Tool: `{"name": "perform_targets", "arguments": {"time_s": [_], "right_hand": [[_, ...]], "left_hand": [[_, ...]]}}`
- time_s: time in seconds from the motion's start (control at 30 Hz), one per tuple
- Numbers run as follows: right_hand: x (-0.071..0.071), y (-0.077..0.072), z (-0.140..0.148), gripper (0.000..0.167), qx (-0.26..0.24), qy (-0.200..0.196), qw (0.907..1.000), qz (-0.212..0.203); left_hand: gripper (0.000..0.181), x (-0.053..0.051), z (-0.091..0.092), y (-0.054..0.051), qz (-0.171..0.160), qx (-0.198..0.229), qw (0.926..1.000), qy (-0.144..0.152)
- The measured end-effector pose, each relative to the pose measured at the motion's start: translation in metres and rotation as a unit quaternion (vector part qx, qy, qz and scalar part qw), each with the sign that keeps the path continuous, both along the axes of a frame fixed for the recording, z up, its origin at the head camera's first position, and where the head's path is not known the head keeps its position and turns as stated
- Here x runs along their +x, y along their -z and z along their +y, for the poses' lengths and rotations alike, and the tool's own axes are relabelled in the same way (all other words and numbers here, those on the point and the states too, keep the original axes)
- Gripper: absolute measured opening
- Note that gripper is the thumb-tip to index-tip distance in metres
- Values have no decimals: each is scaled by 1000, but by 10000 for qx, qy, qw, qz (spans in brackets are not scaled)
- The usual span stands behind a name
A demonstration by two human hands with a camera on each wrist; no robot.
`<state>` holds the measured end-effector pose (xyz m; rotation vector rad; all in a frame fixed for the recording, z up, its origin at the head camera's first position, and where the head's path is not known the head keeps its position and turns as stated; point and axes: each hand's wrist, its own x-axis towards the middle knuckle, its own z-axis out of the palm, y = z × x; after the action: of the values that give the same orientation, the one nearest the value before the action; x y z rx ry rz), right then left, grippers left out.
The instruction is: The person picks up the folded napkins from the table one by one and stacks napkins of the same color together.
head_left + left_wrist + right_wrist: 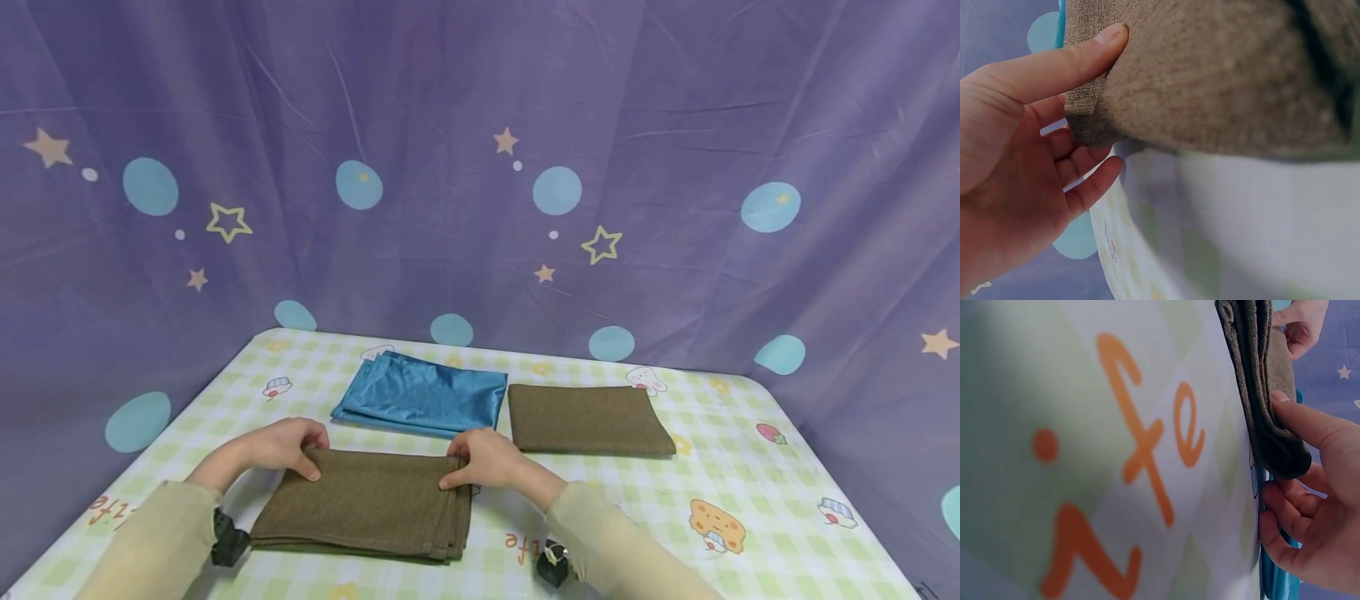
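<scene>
A folded brown cloth (360, 504) lies at the near left of the table, its layered edges showing on the right side. My left hand (283, 446) pinches its far left corner; in the left wrist view the thumb presses on top of the cloth (1210, 81) and the fingers reach beneath. At the far right corner, my right hand (483, 458) pinches the stacked layers, thumb above and fingers below, as the right wrist view shows. Just behind this cloth is a folded shiny blue cloth (427, 396). To its right lies a second folded brown cloth (588, 419).
The table wears a green-and-white checked cover (757, 467) with printed cartoons and letters. A purple curtain (465, 100) with stars and blue dots hangs behind and along both sides. Dark devices sit at both wrists, such as the right one (552, 564).
</scene>
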<state>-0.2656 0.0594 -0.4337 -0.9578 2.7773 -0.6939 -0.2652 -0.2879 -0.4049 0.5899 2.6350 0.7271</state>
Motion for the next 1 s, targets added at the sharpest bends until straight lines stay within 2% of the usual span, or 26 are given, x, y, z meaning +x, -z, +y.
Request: {"name": "perform_targets", "arguments": {"time_s": [0.4, 0.73, 1.0], "right_hand": [[4, 1, -2, 31, -395, -181, 9990, 87], [6, 2, -2, 26, -566, -247, 9980, 164], [6, -5, 0, 24, -674, -244, 9974, 40]], "left_hand": [[27, 3, 0, 1, -21, 134, 9999, 7], [27, 6, -2, -1, 161, 286, 9993, 181], [24, 8, -5, -7, 208, 576, 9976, 331]]}}
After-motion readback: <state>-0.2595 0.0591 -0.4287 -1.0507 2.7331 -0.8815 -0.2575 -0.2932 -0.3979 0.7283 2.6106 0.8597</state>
